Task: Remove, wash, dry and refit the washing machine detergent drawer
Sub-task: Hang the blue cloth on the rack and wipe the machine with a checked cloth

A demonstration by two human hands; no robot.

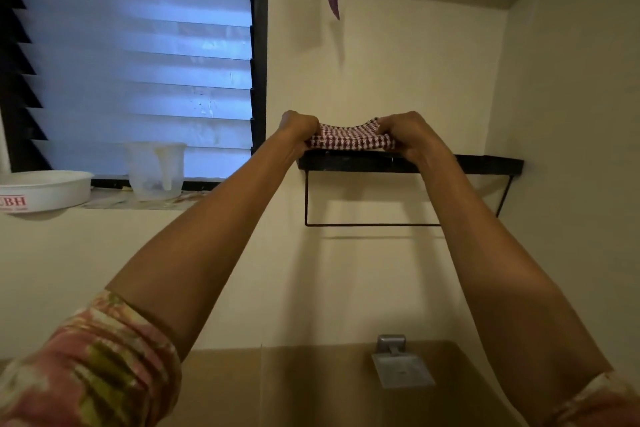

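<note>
In the head view the checked cloth (pixel 349 139) lies with its long side along the black wall shelf (pixel 485 163). The left hand (pixel 299 128) grips its left end and the right hand (pixel 403 135) its right end, fingers curled into it, both equally near. The detergent drawer is not in view.

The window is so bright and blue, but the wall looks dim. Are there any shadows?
Head view: daylight glows through the window louvres, washing them pale; the wall stays dim, yellowish; the shelf rail casts a soft shadow just below itself; the checked cloth looks sharp.
</note>
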